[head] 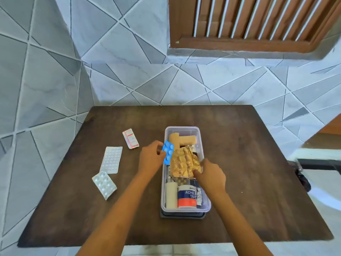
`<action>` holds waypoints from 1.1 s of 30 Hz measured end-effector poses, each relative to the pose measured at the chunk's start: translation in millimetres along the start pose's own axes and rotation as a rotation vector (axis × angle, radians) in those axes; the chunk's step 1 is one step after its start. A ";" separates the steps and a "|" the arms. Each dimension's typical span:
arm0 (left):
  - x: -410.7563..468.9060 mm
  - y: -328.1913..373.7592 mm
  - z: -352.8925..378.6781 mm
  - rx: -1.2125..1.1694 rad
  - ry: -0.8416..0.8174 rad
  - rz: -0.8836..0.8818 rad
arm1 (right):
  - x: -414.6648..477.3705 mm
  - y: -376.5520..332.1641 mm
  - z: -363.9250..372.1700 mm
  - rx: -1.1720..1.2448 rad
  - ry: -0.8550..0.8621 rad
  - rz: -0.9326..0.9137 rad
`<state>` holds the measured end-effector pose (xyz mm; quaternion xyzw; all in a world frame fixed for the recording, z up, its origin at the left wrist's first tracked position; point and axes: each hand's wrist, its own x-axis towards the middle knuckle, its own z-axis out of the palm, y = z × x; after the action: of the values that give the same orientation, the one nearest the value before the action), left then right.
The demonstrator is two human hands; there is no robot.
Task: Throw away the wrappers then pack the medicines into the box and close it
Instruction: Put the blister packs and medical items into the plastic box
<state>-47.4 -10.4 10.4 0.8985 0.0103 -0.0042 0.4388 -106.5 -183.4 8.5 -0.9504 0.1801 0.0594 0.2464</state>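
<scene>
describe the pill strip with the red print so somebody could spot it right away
On the dark wooden table, look left of the clear plastic box. The red-printed strip lies farthest back of three loose strips. The other two are plain silver blister sheets.

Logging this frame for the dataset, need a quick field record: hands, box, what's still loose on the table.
left hand: holds blue blister pack at the box's left rim
right hand: grips gold foil pack over the box
box: clear, open, on the dark lid
in box: adhesive tape carton, white roll, tan bandage
loose on table: large white blister sheet, small silver blister, red-and-white strip
</scene>
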 end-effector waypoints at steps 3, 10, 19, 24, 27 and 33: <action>-7.0 1.7 4.2 0.042 -0.014 0.003 | -5.4 -2.6 1.4 -0.300 0.178 -0.194; -22.9 0.0 7.3 0.115 0.000 -0.020 | 22.8 1.2 10.8 -0.464 -0.047 -0.635; -25.9 9.5 19.2 0.176 0.013 -0.023 | 30.3 23.3 14.2 -0.570 -0.133 -0.609; -21.8 15.1 24.1 0.189 0.083 0.003 | 34.9 27.0 14.8 -0.523 -0.221 -0.764; -21.7 15.4 26.5 0.205 0.083 -0.004 | 41.6 22.5 15.9 -0.565 -0.267 -0.750; -30.1 8.1 33.2 0.245 0.066 -0.063 | 46.8 10.6 14.5 -0.659 -0.300 -0.760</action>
<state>-77.2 -42.0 -3.1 0.9442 0.0526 0.0104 0.3249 -67.4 -199.6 -18.3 -0.9568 -0.2430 0.1550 -0.0384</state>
